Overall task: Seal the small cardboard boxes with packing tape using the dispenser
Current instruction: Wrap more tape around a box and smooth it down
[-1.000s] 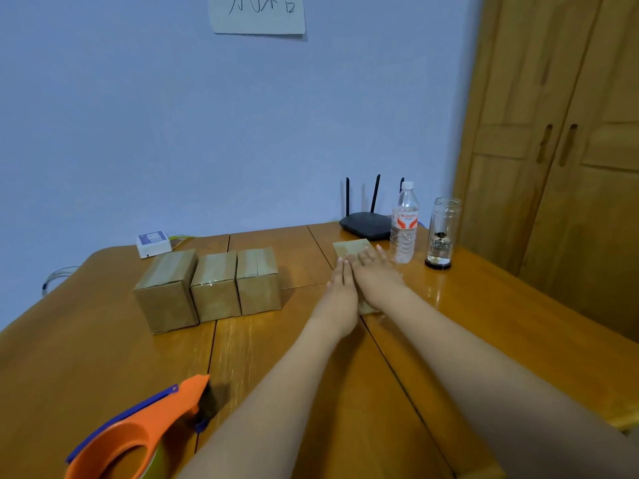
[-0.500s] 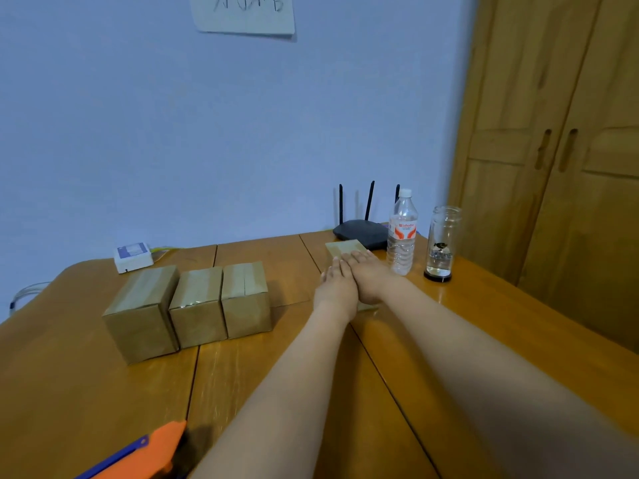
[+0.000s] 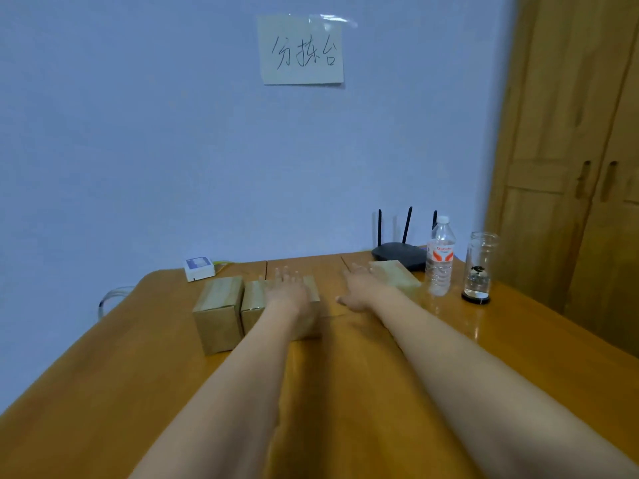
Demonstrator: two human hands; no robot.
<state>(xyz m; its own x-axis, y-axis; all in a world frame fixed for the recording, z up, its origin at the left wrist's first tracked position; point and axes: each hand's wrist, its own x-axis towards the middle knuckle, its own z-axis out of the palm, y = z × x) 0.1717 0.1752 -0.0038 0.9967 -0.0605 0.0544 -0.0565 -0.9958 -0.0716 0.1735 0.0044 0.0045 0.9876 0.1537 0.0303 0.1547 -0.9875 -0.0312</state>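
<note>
- hands both flat, fingers straight, holding nothing — left hand (image 3: 287, 288) lies over the row of sealed boxes (image 3: 221, 305) toward the table's (image 3: 103, 375) far edge.
- right hand (image 3: 359, 288) rests by the flat cardboard (image 3: 397, 274) near the far right corner — beside the router (image 3: 397, 254) and bottle (image 3: 440, 261).

Paper sign (image 3: 301, 50) taped to wall: handwritten "分拣台". Water bottle (image 3: 440, 257) on counter (image 3: 103, 375): red label, brand lettering too blurred to read for certain.
</note>
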